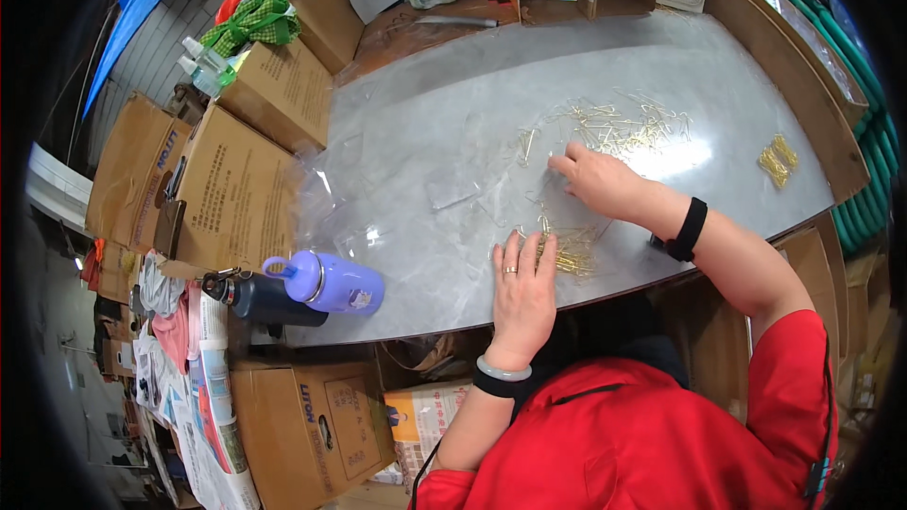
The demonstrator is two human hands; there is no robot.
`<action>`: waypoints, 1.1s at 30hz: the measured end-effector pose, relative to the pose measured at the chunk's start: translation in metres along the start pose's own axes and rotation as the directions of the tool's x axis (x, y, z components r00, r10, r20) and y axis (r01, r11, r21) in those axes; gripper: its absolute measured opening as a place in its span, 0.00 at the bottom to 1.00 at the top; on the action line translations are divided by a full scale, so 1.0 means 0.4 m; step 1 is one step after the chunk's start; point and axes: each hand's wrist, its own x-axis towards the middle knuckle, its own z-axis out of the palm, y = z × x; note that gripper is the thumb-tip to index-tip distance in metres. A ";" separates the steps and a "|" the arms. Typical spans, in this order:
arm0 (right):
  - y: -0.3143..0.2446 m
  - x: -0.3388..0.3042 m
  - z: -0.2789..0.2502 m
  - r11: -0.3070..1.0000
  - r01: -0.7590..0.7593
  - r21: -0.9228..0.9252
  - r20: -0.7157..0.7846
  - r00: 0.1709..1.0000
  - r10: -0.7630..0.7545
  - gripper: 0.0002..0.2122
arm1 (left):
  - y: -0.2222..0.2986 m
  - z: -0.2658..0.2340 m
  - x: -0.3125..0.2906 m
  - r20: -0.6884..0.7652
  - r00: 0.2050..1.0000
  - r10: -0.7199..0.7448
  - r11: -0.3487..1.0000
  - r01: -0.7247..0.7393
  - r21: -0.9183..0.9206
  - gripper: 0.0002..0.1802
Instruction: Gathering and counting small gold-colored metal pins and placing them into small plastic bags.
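Note:
My left hand [525,293] lies on the grey tabletop with its fingers stretched out and slightly apart. Its fingertips touch the edge of a small pile of gold wire hooks [573,254]. Farther off, my right hand [601,183] hovers low beside a larger scatter of similar hooks [628,127]. The right fingers are curled and drawn together; whatever lies between them is hidden. A few loose hooks [526,145] sit left of that hand. Clear plastic bags [455,191], thin and flat, spread over the table left of both hands.
At the table's right side lies a bundle of gold pieces [778,161]. A purple bottle [346,284] and a dark bottle [274,298] lie at the left front edge. Cardboard boxes [236,191] line the left side; a cardboard strip [789,61] borders the right.

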 end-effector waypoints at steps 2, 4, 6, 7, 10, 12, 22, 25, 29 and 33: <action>0.028 0.006 0.001 0.997 -0.024 -0.071 -0.023 0.999 0.023 0.15 | 0.004 0.002 0.002 -0.011 1.000 0.006 1.000 -0.006 -0.003 0.26; 0.021 -0.003 -0.004 0.997 -0.065 -0.029 -0.078 0.995 0.063 0.15 | 0.000 0.008 0.000 -0.027 1.000 0.008 1.000 -0.008 -0.009 0.29; 0.011 -0.031 -0.010 1.000 0.017 0.018 -0.067 0.998 -0.015 0.17 | 0.002 0.008 0.002 -0.024 1.000 0.007 1.000 -0.007 -0.025 0.30; -0.001 -0.058 -0.006 0.991 0.119 0.052 -0.028 0.993 -0.118 0.19 | 0.002 0.009 -0.002 -0.019 1.000 0.002 0.999 -0.002 -0.035 0.31; -0.060 -0.130 -0.043 0.970 0.179 0.163 0.029 0.982 -0.186 0.25 | -0.003 0.008 -0.004 -0.075 0.997 -0.022 0.995 0.015 -0.099 0.30; -0.090 -0.175 -0.069 0.980 0.153 0.128 0.024 0.987 -0.158 0.29 | -0.014 0.012 -0.009 -0.105 0.993 -0.059 0.968 0.031 -0.247 0.31; -0.130 -0.268 0.047 1.000 -0.003 0.012 -0.242 0.970 0.005 0.32 | -0.028 -0.099 -0.026 0.055 0.970 -0.237 0.970 0.239 -0.036 0.39; -0.167 -0.262 0.043 0.999 -0.017 0.041 -0.276 0.961 0.028 0.34 | -0.009 -0.110 -0.021 0.130 0.919 -0.372 0.921 0.382 -0.071 0.36; -0.162 -0.251 0.075 0.989 0.026 0.146 -0.226 0.974 0.008 0.38 | 0.014 -0.073 -0.032 0.080 0.959 -0.271 0.908 0.282 -0.310 0.32; -0.144 -0.260 0.044 0.985 -0.026 0.170 -0.214 0.975 0.063 0.41 | 0.012 -0.076 -0.029 0.222 0.936 -0.272 0.636 0.348 -0.689 0.34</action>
